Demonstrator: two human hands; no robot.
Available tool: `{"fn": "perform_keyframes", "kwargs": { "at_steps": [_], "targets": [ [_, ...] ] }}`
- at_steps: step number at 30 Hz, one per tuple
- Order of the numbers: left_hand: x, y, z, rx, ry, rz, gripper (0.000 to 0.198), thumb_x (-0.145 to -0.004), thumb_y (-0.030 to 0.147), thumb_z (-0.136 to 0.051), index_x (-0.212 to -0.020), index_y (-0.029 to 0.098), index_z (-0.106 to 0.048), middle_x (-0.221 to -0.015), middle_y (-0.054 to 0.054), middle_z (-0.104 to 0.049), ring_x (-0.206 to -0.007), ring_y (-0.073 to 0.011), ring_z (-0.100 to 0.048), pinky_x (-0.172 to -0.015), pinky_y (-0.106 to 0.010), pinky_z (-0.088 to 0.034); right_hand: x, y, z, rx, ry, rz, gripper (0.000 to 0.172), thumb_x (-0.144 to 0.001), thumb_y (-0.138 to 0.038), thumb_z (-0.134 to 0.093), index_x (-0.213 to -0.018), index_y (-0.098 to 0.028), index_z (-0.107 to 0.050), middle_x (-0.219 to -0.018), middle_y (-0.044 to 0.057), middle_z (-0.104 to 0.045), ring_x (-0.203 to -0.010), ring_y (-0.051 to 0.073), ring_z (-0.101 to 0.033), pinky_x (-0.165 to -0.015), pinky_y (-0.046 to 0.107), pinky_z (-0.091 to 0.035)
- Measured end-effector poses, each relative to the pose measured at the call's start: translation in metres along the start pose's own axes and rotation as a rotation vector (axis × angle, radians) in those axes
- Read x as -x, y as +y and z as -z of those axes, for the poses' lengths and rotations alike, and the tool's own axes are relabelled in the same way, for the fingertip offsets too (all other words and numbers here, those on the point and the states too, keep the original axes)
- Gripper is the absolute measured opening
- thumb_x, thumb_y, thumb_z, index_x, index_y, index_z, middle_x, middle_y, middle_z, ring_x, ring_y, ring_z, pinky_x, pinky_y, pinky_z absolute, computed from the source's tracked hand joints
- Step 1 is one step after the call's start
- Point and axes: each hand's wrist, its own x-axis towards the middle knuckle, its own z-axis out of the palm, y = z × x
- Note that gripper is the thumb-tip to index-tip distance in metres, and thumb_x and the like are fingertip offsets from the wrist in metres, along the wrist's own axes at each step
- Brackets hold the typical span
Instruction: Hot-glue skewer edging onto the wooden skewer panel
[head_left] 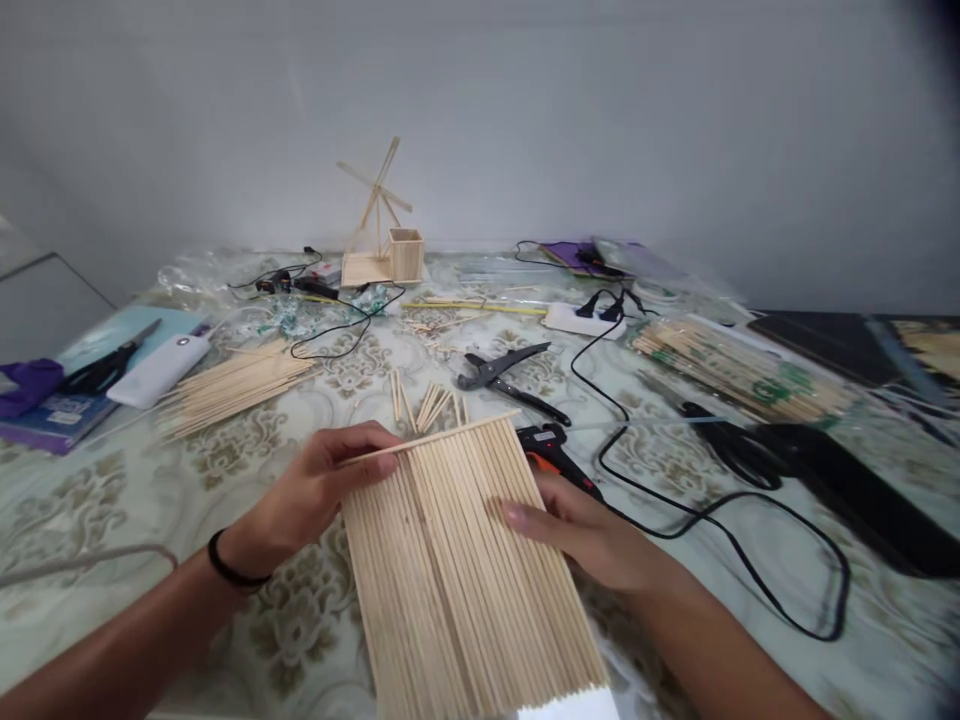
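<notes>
The stick panel [502,570] is a flat, roughly rectangular sheet of slim, pale wooden sticks laid side by side, held in both hands over the near side of the counter [187,490]. Its surface is finely ribbed, each stick a straight ridge, and a darker lengthwise seam splits it into two sections, the left one a little duller. The lower right end is slightly jagged, with something white showing under it; the rest of that end runs out of view. A single crosswise stick [450,433] lies along the far edge, poking out past the left corner.

The left hand [326,480] pinches this far left corner, thumb on top; a black band circles the wrist. The right hand [581,525] grips the right edge, thumb flat on the ribs and fingers underneath.

Just beyond the panel lie short cut stick pieces [433,405] and dark metal pliers [517,378]. A black and orange glue gun [559,460] is partly hidden by the panel and right hand. The counter's covering is glossy and pale, with brown floral scrolls. Farther back stands a wooden windmill model [379,190] beside a square, open-topped stick box [406,258].
</notes>
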Motion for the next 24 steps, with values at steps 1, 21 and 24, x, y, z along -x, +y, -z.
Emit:
{"fn": "perform_keyframes", "kwargs": {
  "at_steps": [1, 21, 24],
  "targets": [
    [0.000, -0.004, 0.002, 0.018, -0.030, 0.026, 0.019, -0.091, 0.038, -0.080, -0.089, 0.019, -0.082, -0.088, -0.002, -0.069, -0.077, -0.0140, -0.062, -0.066, -0.023, -0.046, -0.002, 0.003, -0.001, -0.006, 0.021, -0.022, 0.054, -0.083, -0.070, -0.079, -0.085, -0.017, -0.076, -0.077, 0.002, -0.069, -0.068, 0.015, -0.060, -0.060, 0.025, -0.044],
    [-0.003, -0.030, 0.022, 0.300, -0.177, 0.364, 0.021, -0.089, 0.034, -0.073, -0.099, 0.020, -0.084, -0.095, -0.004, -0.080, -0.088, -0.0187, -0.069, -0.078, -0.026, -0.049, -0.014, 0.014, -0.025, -0.017, 0.412, -0.346, 0.059, -0.065, -0.076, -0.088, -0.064, -0.019, -0.072, -0.062, -0.001, -0.059, -0.059, 0.013, -0.048, -0.054, 0.026, -0.036],
    [-0.003, -0.027, 0.020, 0.340, -0.211, 0.389, 0.013, -0.092, 0.029, -0.074, -0.098, 0.021, -0.083, -0.094, -0.002, -0.079, -0.084, -0.0156, -0.069, -0.076, -0.023, -0.049, -0.011, 0.013, -0.026, -0.005, 0.447, -0.395, 0.061, -0.062, -0.078, -0.088, -0.063, -0.019, -0.072, -0.063, 0.000, -0.060, -0.062, 0.014, -0.051, -0.055, 0.026, -0.038]
  ]
}}
